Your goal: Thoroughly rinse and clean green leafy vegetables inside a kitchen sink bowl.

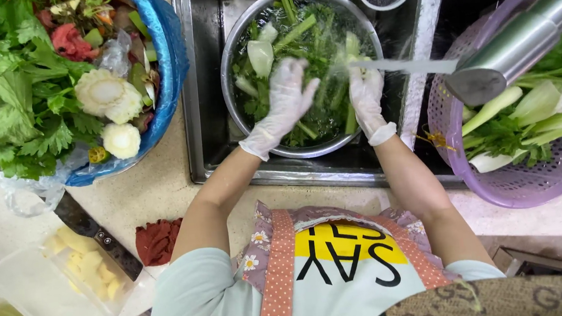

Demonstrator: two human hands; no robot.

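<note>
Head view: gloved left hand [287,95] and right hand [365,95], fingers spread apart, rest on leafy greens [306,59] in the steel bowl [230,60]. Faucet [524,38] stream may splash over the sink [208,82] rim.

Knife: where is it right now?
Head view, lower left: the knife lies on the counter, left of the sink, between the clear container of yellow pieces and a dark red cloth.

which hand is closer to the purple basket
Right. The right hand is over the metal bowl's side nearest the purple basket; the left hand is mid-bowl, farther away.
</note>
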